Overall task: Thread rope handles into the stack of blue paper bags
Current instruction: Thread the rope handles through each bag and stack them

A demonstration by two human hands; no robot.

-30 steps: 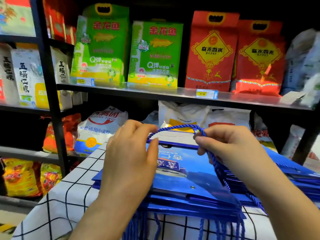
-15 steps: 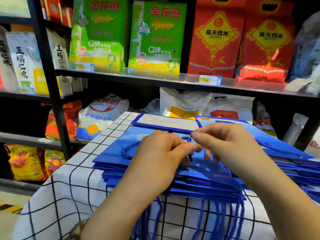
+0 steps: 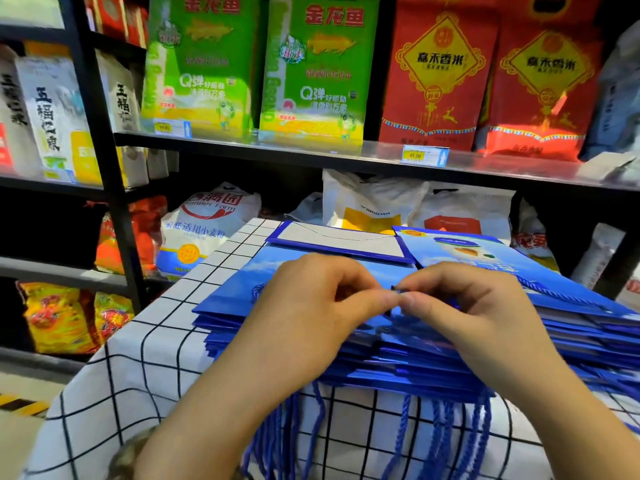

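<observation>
- Head view: the left hand and right hand meet fingertip to fingertip above the stack of blue bags. Each grip is clenched in a thumb-and-forefinger pinch on the rope end, whose dark tip pokes out of the pinch toward 12 o'clock.
- The coming move seems to turn on a small dark ring on the top bag, probably the eyelet. It sits just beside the pinch at 6 o'clock, so the tip would need turning downward. Neither hand looks clearly nearer to it.
- The stack lies flat on the checked table, its long side running 9 to 3 o'clock. Rope handles hang over its near edge at 6 o'clock.
- On the shelf at 12 o'clock, the green sacks read 金龙鱼 and "Q弹". At 1 o'clock the red sacks read 嘉禾香米, and a price tag shows 45.00.
- At 10 o'clock a white flour sack reads "Farm" and 小麦粉. Other print is too blurred to read.
</observation>
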